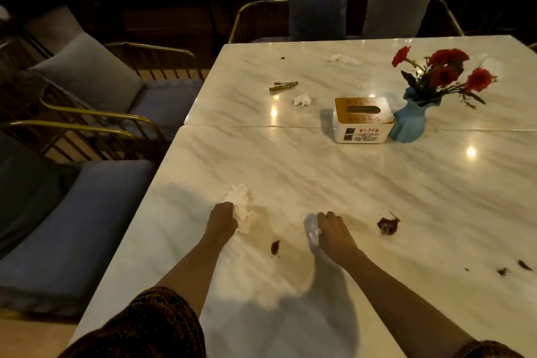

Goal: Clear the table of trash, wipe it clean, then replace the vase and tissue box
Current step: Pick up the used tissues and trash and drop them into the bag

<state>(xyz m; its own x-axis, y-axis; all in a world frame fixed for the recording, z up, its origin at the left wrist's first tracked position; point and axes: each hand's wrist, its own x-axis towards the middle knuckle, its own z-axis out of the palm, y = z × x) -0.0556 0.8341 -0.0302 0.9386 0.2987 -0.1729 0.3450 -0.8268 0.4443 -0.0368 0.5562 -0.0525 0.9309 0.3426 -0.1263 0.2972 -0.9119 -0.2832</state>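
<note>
The marble desk (377,197), flanked by cushioned chairs (87,197), carries a blue vase (406,123) touching the tissue box (361,125) on its left. Nearer, the left hand (222,219) clutches a crumpled tissue (239,203) and the right hand (334,229) curls round a smaller wad (313,231). Brown stains (388,225), a wrapper (283,86) and loose napkins (302,100) lie scattered.
</note>
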